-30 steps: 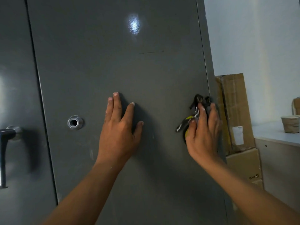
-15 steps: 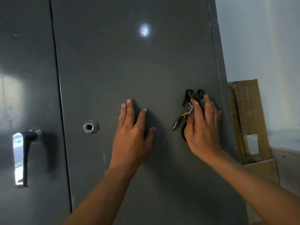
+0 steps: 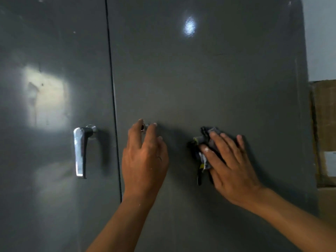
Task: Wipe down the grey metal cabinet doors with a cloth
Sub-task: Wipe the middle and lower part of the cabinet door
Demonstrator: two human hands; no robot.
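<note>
Two grey metal cabinet doors fill the view: the right door (image 3: 209, 79) and the left door (image 3: 54, 51), split by a thin vertical gap. My right hand (image 3: 231, 164) presses a dark crumpled cloth (image 3: 203, 148) with yellow specks flat against the right door. My left hand (image 3: 145, 157) rests on the same door near its left edge, fingers spread, covering most of the round metal lock (image 3: 143, 127). A chrome lever handle (image 3: 81, 151) hangs on the left door.
A brown cardboard box (image 3: 325, 133) stands against the white wall (image 3: 321, 33) just right of the cabinet's edge. A bright reflection patch shows on the left door.
Both hands have slid left across the right door. The left hand moved from the door's middle onto the lock. The right hand carried the cloth away from the door's right edge.
</note>
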